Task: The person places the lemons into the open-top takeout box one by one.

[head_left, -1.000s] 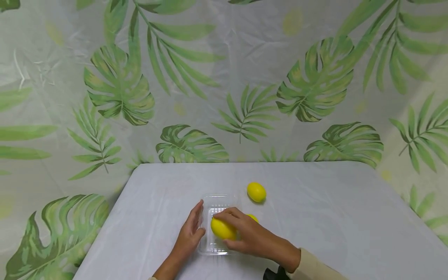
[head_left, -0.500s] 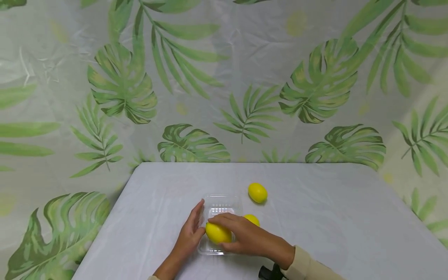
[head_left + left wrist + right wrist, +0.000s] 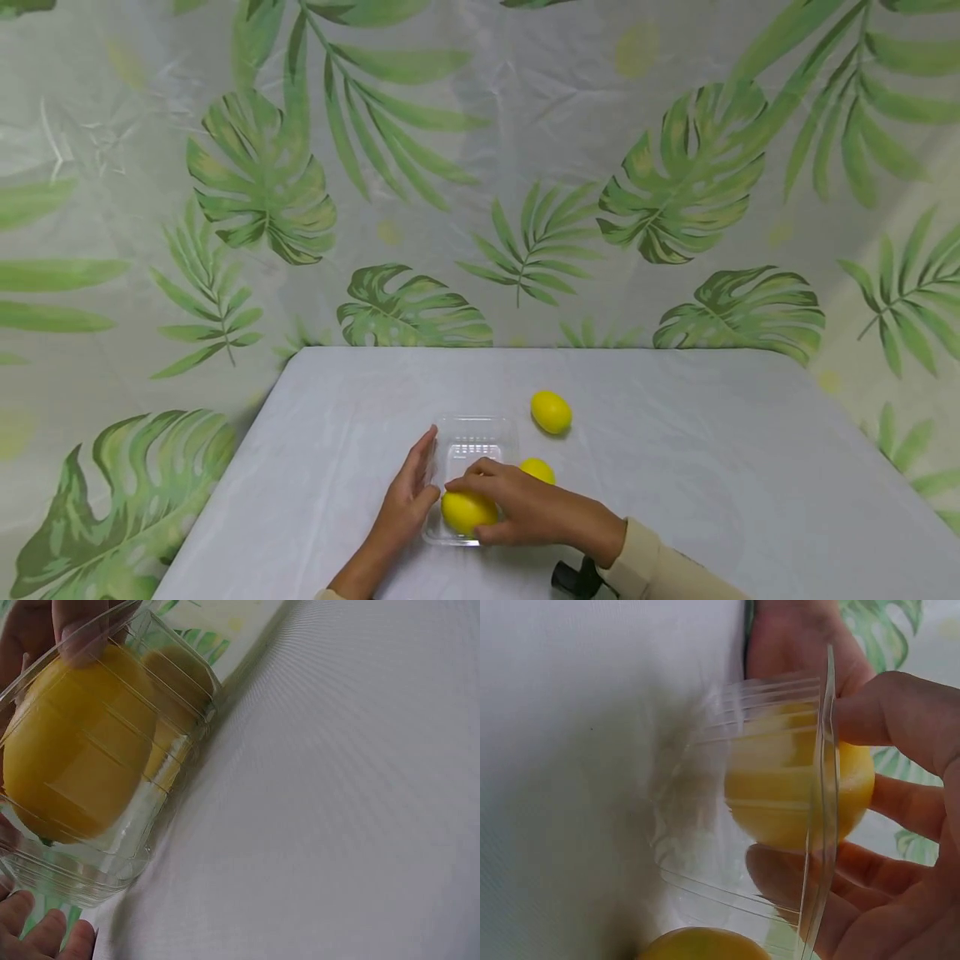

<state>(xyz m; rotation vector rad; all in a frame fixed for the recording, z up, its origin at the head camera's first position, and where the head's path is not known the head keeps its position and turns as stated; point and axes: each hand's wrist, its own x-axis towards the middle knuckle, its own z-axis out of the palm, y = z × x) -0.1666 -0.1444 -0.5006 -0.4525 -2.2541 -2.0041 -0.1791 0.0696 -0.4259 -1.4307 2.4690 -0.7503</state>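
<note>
- A table covered with a smooth, pale grey cloth [image 3: 675, 483] filled the lower part of the head view.
- A white backdrop sheet printed with large green tropical leaves [image 3: 480, 167] hung behind the table's far edge and ran down past the table's left and right sides.
- A small black object [image 3: 573, 577], too little of it visible to identify, lay at the table's near edge.

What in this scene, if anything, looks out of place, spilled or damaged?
Nothing stands out. The right hand grips a lemon in the clear tray, the left hand touches the tray's side, two lemons lie outside.
</note>
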